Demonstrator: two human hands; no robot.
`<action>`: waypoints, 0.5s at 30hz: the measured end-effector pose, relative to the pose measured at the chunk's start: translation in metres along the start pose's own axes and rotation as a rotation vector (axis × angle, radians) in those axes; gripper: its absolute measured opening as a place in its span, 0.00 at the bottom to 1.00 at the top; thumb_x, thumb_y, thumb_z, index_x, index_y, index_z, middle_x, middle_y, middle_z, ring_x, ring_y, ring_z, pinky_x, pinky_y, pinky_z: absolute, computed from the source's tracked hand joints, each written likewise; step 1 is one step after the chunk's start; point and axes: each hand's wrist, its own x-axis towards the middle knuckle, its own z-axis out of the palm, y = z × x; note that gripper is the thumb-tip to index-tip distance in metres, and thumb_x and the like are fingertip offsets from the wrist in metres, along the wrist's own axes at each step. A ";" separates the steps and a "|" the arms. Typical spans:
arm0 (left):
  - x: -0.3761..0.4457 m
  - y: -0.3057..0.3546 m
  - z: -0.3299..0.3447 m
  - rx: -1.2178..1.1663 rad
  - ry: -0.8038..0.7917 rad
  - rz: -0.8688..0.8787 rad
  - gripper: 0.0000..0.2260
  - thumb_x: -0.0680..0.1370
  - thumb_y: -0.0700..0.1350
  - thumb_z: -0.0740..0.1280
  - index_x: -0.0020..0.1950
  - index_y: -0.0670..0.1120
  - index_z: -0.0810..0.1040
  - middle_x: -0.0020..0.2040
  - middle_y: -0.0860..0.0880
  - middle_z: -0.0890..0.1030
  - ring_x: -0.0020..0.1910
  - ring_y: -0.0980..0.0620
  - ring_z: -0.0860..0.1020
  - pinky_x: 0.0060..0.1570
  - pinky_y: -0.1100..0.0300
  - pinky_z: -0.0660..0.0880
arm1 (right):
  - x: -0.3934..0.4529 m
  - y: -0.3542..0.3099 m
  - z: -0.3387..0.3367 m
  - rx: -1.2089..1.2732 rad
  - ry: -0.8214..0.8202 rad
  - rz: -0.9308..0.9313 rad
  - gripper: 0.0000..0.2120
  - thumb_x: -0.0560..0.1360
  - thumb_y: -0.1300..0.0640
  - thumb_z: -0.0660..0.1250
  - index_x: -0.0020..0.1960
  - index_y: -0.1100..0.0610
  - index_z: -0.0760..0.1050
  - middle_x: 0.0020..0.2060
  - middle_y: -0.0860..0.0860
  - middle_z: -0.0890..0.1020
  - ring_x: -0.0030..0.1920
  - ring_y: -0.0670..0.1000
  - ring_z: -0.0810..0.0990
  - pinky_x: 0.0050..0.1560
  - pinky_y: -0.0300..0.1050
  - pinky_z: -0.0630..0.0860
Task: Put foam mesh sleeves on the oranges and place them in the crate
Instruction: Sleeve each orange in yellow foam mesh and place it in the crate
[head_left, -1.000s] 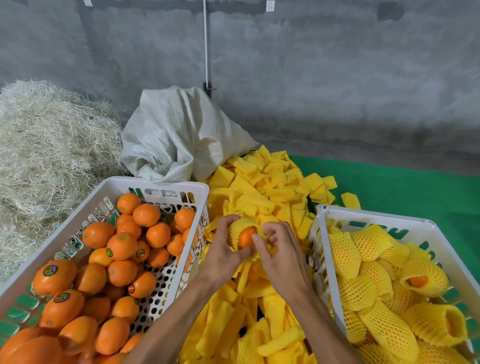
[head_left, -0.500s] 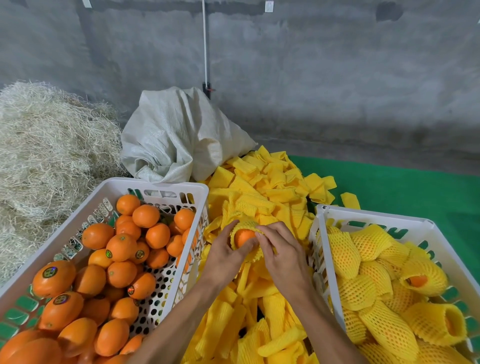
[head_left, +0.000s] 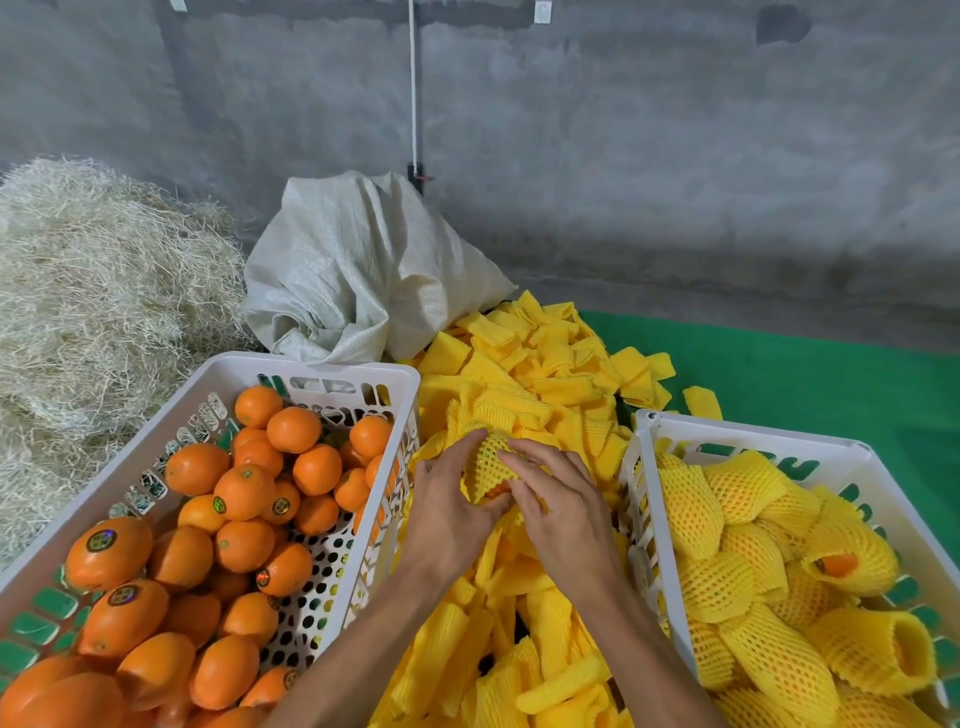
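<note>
Orange (head_left: 496, 490) nearly covered by mesh sleeve (head_left: 485, 465); left hand (head_left: 447, 512) and right hand (head_left: 563, 512) both grip sleeve, fingers curled.

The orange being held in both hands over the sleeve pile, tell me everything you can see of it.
The round orange in its yellow foam mesh sleeve is almost fully covered; only a sliver of orange peel shows at the sleeve's lower edge. The sleeve is stretched into an open diamond net over it. The left hand grips it from the left, the right hand from the right, fingertips on the mesh. It is held just above the pile of loose yellow foam sleeves, between the two white plastic crates.
</note>
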 end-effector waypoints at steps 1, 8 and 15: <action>0.001 -0.001 0.000 -0.010 0.000 -0.006 0.34 0.76 0.59 0.76 0.79 0.62 0.65 0.67 0.68 0.69 0.66 0.62 0.63 0.56 0.72 0.65 | 0.000 0.000 0.000 0.000 0.007 -0.018 0.15 0.82 0.57 0.67 0.67 0.52 0.80 0.66 0.44 0.78 0.63 0.49 0.75 0.57 0.46 0.79; 0.003 0.000 -0.005 -0.132 -0.049 -0.023 0.33 0.80 0.40 0.72 0.82 0.53 0.63 0.78 0.57 0.67 0.78 0.59 0.63 0.65 0.78 0.62 | -0.004 0.000 0.002 0.417 -0.013 0.212 0.13 0.83 0.48 0.65 0.66 0.46 0.78 0.66 0.37 0.76 0.67 0.42 0.75 0.57 0.36 0.78; -0.008 0.020 -0.010 -0.320 -0.174 -0.015 0.34 0.80 0.37 0.68 0.82 0.57 0.60 0.76 0.66 0.63 0.74 0.67 0.65 0.65 0.68 0.72 | 0.000 -0.006 0.007 0.869 -0.076 0.808 0.21 0.76 0.31 0.58 0.64 0.38 0.75 0.56 0.35 0.82 0.54 0.43 0.84 0.50 0.50 0.84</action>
